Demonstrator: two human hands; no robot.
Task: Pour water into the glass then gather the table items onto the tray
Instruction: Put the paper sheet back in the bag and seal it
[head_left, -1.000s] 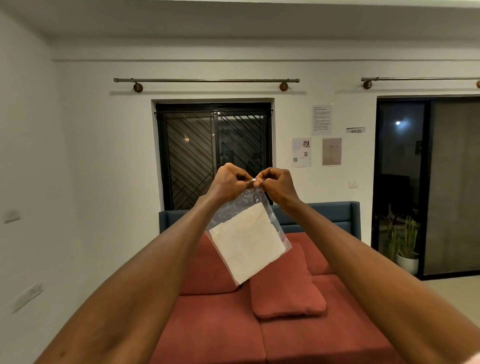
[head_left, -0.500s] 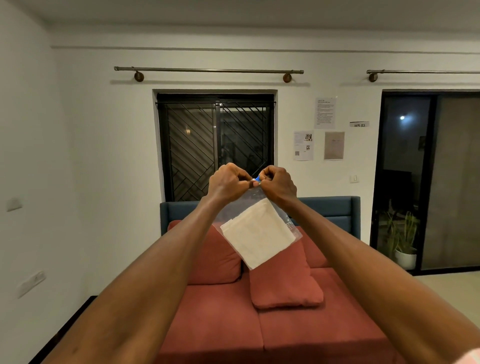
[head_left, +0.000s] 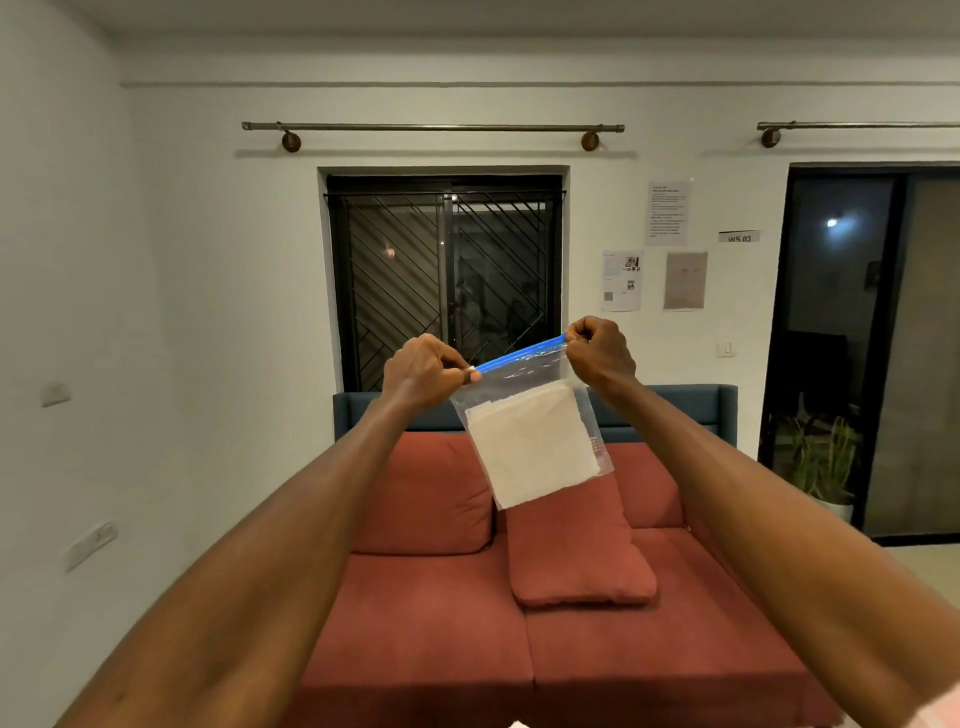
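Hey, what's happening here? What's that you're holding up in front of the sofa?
A person is holding a clear zip bag up in the air with both hands. The left hand pinches one end of the blue zip strip and the right hand pinches the other, so the strip is stretched tilted between them. A folded white cloth sits inside the bag. Behind it is a red sofa with a loose cushion. No glass, water or tray is in view.

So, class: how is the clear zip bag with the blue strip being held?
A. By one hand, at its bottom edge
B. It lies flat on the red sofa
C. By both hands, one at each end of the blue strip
C: the left hand and right hand each pinch one end of the blue strip, and the clear zip bag hangs in the air.
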